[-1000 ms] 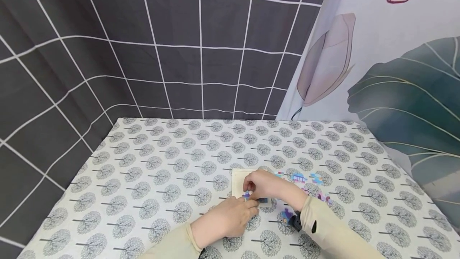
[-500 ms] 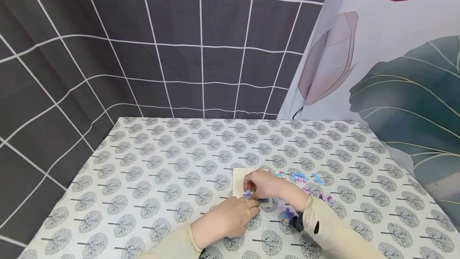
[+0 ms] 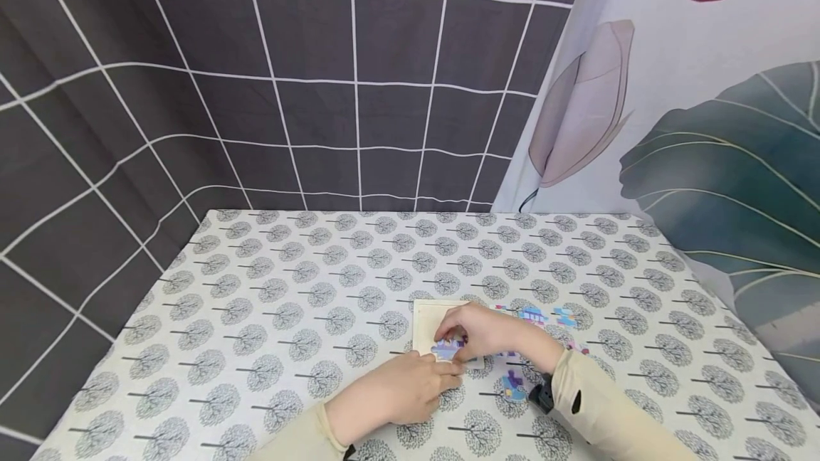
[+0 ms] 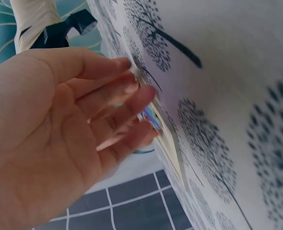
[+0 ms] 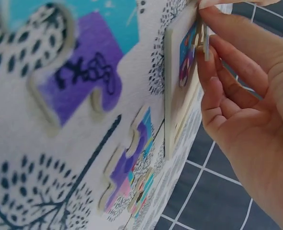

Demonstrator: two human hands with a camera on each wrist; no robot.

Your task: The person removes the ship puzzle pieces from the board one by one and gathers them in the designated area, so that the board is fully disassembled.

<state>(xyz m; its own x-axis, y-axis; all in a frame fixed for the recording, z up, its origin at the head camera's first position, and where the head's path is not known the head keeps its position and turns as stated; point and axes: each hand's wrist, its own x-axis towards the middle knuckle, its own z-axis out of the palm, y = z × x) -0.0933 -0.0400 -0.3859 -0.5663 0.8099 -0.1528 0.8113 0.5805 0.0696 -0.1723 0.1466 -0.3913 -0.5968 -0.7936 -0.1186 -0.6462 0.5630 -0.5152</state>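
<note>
A pale, shallow puzzle board (image 3: 424,315) lies on the patterned cloth. Above it my right hand (image 3: 479,329) pinches a purple and light-blue jigsaw puzzle piece (image 3: 443,351) with thumb and fingers. In the right wrist view this held piece (image 5: 207,44) shows edge-on, tilted up from the board. My left hand (image 3: 410,384) is at the board's near edge, fingertips close to the held piece. The left wrist view shows its fingers (image 4: 124,117) loosely extended. Coloured printing (image 5: 186,57) shows inside the board, partly hidden by the right hand.
Right of the board lie several loose puzzle pieces, among them a blue one (image 3: 565,316) and a blue-and-white one (image 3: 533,315). A purple-and-blue piece (image 3: 512,384) lies beside the black right wrist strap (image 3: 542,395). A dark gridded curtain (image 3: 320,112) hangs behind the table.
My right hand has shifted slightly right and its fingers have spread, showing more of the purple and light-blue piece. My left hand has barely moved.
</note>
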